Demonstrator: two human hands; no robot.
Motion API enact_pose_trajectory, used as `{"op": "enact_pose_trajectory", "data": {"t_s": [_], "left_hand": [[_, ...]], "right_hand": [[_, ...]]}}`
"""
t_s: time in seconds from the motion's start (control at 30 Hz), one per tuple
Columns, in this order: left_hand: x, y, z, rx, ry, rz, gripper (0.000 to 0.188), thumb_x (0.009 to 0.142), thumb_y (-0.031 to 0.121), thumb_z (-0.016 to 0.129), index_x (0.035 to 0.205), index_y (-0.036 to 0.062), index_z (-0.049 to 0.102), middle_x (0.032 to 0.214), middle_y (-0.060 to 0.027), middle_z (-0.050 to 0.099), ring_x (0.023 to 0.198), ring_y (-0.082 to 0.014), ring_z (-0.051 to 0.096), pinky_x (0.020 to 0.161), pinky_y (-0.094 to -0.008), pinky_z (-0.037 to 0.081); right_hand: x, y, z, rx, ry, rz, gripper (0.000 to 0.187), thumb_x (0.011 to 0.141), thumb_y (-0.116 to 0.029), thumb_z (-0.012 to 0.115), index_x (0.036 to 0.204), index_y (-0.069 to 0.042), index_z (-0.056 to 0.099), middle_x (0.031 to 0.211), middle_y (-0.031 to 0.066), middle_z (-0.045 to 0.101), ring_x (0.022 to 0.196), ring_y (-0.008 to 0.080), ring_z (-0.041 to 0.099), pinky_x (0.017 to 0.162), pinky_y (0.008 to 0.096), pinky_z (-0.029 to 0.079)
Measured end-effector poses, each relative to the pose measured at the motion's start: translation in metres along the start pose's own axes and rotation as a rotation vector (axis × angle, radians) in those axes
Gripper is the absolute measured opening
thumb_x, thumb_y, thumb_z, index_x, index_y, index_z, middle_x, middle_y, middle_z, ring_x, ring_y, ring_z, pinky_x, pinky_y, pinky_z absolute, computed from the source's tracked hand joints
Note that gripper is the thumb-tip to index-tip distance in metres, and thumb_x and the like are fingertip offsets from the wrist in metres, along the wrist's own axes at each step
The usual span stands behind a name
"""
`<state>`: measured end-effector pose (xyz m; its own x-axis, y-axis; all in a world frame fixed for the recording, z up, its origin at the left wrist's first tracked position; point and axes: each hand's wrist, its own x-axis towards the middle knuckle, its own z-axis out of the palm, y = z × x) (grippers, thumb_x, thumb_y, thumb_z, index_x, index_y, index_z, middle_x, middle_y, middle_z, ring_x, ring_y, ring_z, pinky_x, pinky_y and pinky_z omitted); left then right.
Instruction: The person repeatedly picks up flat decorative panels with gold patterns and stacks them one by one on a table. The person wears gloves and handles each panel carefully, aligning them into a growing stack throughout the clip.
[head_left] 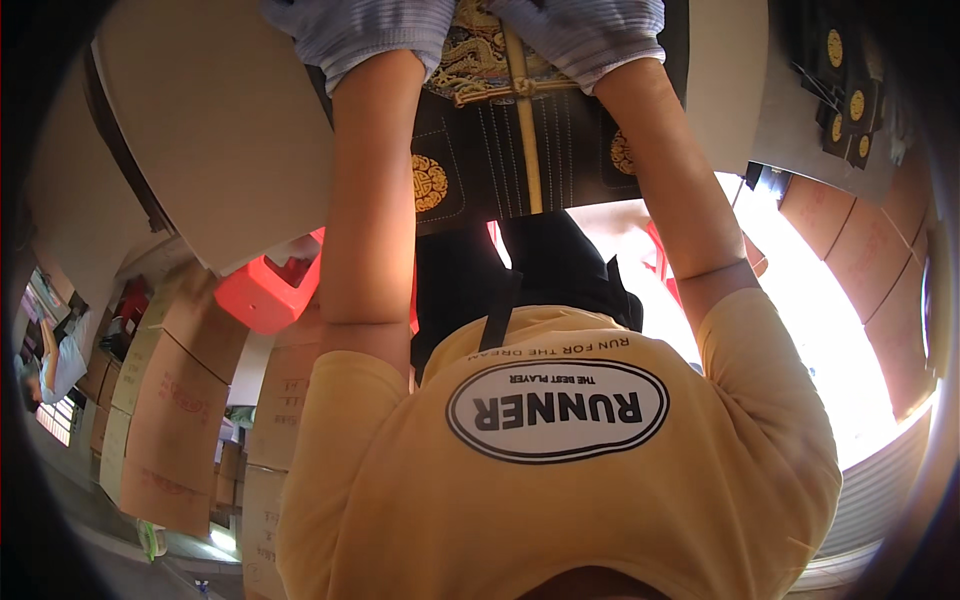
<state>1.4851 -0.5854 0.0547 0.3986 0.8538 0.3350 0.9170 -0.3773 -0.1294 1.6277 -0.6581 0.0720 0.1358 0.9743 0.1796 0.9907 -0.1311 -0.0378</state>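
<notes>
Both my hands wear pale grey striped knit gloves and reach the top edge of the view, which cuts off their fingers. Under them lies a black panel (470, 170) with a gold dragon design, gold round emblems, light stitch lines and a gold strip down its middle. My left hand (375, 28) rests at the panel's left side. Over its right part is my right hand (600, 38), near the gold strip. Whether either hand grips the panel is hidden.
The panel lies on a beige tabletop (210, 120). At the right, several black pieces with gold emblems (850, 105) lie on the table. A red plastic stool (265, 297) stands below the left side. Cardboard boxes (175, 430) are stacked at left; another person (65, 365) is far left.
</notes>
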Motion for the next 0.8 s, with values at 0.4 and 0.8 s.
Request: {"op": "enact_pose_trajectory", "data": {"t_s": [0.4, 0.8], "left_hand": [[-0.002, 0.002, -0.009, -0.071, 0.029, -0.002, 0.049, 0.088, 0.035, 0.054, 0.135, 0.022, 0.056, 0.144, -0.0185, 0.045, 0.132, -0.0435, 0.038, 0.105, -0.0566, 0.03], [-0.106, 0.026, -0.042, -0.408, -0.164, 0.243, 0.056, 0.092, 0.036, 0.045, 0.141, 0.0094, 0.045, 0.152, -0.0154, 0.034, 0.141, -0.0384, 0.029, 0.113, -0.0556, 0.023]], "right_hand": [[-0.012, 0.002, -0.01, 0.066, 0.015, -0.015, 0.062, 0.086, -0.048, 0.054, 0.139, -0.016, 0.05, 0.147, 0.0217, 0.039, 0.139, 0.0418, 0.03, 0.111, 0.0652, 0.017], [-0.071, 0.004, -0.01, 0.144, -0.016, 0.029, 0.058, 0.09, -0.042, 0.053, 0.144, -0.022, 0.044, 0.155, 0.0086, 0.031, 0.145, 0.0297, 0.024, 0.116, 0.0568, 0.013]]}}
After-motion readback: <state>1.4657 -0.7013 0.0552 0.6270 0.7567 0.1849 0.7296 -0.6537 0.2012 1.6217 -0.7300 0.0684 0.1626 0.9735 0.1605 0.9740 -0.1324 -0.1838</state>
